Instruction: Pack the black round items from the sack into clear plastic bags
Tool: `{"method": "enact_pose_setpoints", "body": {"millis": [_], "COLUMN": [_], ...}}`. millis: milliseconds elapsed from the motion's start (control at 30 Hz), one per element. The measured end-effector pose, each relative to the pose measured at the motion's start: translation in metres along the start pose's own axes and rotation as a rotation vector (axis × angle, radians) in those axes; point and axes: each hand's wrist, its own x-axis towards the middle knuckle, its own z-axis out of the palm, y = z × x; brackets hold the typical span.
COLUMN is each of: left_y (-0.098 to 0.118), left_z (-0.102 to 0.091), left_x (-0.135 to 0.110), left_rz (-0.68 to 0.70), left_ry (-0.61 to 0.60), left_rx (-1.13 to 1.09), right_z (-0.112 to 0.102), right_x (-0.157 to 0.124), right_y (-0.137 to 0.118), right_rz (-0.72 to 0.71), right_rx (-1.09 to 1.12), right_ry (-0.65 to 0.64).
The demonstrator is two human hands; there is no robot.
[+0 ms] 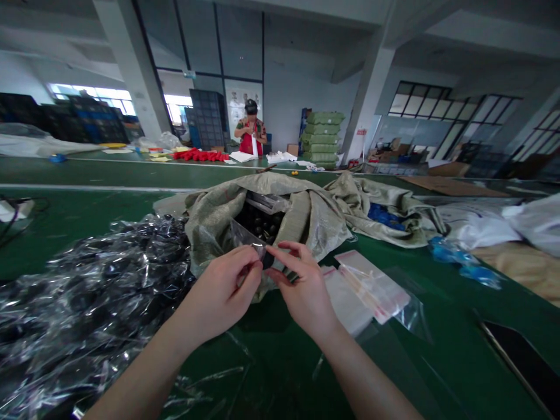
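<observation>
My left hand (225, 294) pinches the edge of a small clear plastic bag (245, 234), which points up and away over an open sack. Against the bag's near end, my right hand (304, 286) has its thumb and fingers around a dark round object (267, 259) that looks like a black ball; the fingers partly hide it. Beyond both hands, more black balls (262, 224) lie in the mouth of the greenish woven sack (306, 219). To the right of my right hand is a stack of flat clear bags (374, 286) with reddish strips.
A large heap of bagged black items (100, 286) covers the left of the green table (280, 373). A second sack (394, 204) holds blue items. At right lie blue wrapped pieces (466, 259) and a phone (522, 359). Across the tables stands a person (251, 134) near red items.
</observation>
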Motion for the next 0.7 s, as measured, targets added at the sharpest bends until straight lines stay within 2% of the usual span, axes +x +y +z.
{"method": "enact_pose_setpoints", "body": {"millis": [167,300,400,533,700], "left_y": [0.001,-0.001,-0.002,0.001,0.004], "left_z": [0.006,0.011,0.012,0.01,0.01], "left_x": [0.002,0.004,0.005,0.005,0.003], "left_rz": [-0.049,-0.062,-0.083,-0.106,-0.133], "left_ry": [-0.031,-0.04,-0.037,-0.03,-0.003], "left_rx": [-0.054,-0.095,-0.145,-0.185,-0.18], "right_z": [0.004,0.005,0.005,0.004,0.001], "right_x": [-0.002,0.001,0.005,0.006,-0.001], "right_y": [-0.004,0.001,0.006,0.004,-0.005], "right_rz": [0.081,0.206,0.288,0.287,0.245], "right_rx": [0.113,0.328,0.422,0.362,0.126], "right_ry": [-0.032,-0.102,-0.079,0.04,0.172]}}
